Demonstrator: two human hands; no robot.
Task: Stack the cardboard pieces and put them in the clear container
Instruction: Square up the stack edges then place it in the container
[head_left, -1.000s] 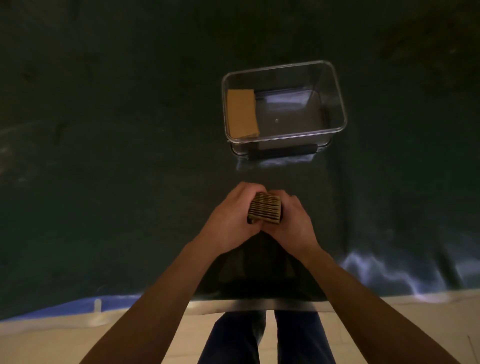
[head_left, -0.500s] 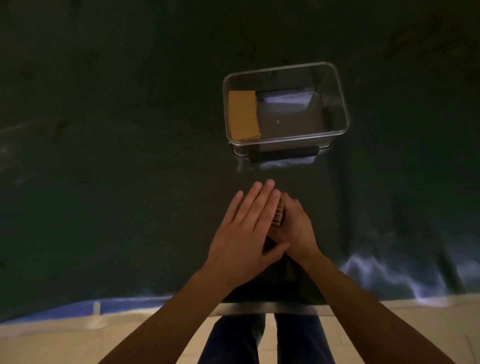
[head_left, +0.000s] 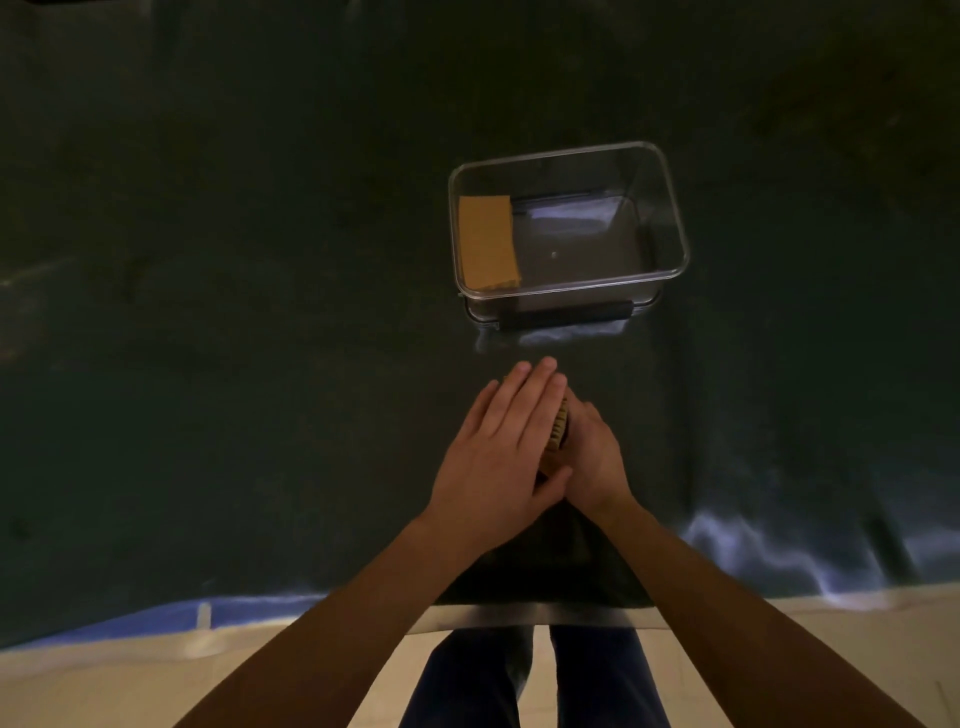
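Observation:
A stack of brown cardboard pieces (head_left: 557, 435) sits between my two hands, near the table's front edge; only a thin strip of its corrugated edge shows. My left hand (head_left: 501, 457) lies flat over the stack with its fingers stretched out. On the stack's right side, my right hand (head_left: 597, 457) grips it. The clear container (head_left: 670, 208) stands farther back on the table. A cardboard stack (head_left: 488, 241) lies inside it against the left wall.
A dark cloth (head_left: 234, 338) covers the table. The container has a dark handle (head_left: 566, 315) on its near side. The table's front edge (head_left: 519, 616) runs below my hands, with my legs and a pale floor (head_left: 104, 686) beneath.
One second ago both hands gripped the stack with its corrugated edge up. My left hand has since flattened over the top of it, hiding most of the cardboard.

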